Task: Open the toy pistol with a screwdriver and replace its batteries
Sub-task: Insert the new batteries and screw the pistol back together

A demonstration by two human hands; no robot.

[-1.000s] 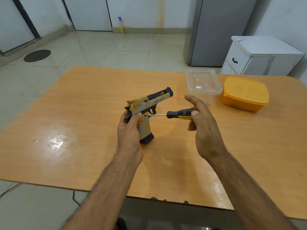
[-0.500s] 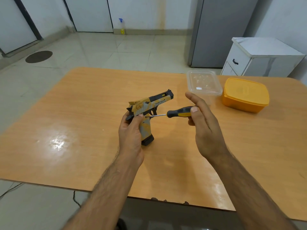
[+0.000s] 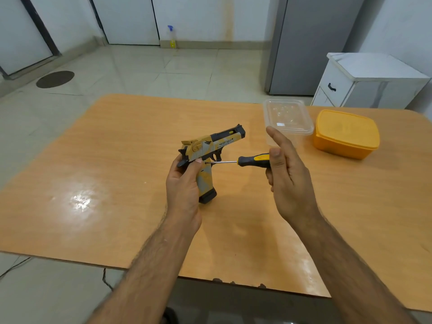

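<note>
Left hand (image 3: 184,190) grips the toy pistol (image 3: 210,150) by its grip, fingers curled round it, muzzle toward 2 o'clock, above the worktop (image 3: 112,164) centre. Right hand (image 3: 287,176) holds the screwdriver (image 3: 247,160) handle; index finger extended, thumb on the handle. The tip meets the pistol frame just behind the trigger. At 2 o'clock stand a clear container (image 3: 288,118) and an orange lidded box (image 3: 346,133), just beside each other

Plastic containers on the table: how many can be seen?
2. The clear container stands at the table's far right side, behind the right hand. The orange container, lid on, stands just right of it. None seems hidden.
</note>
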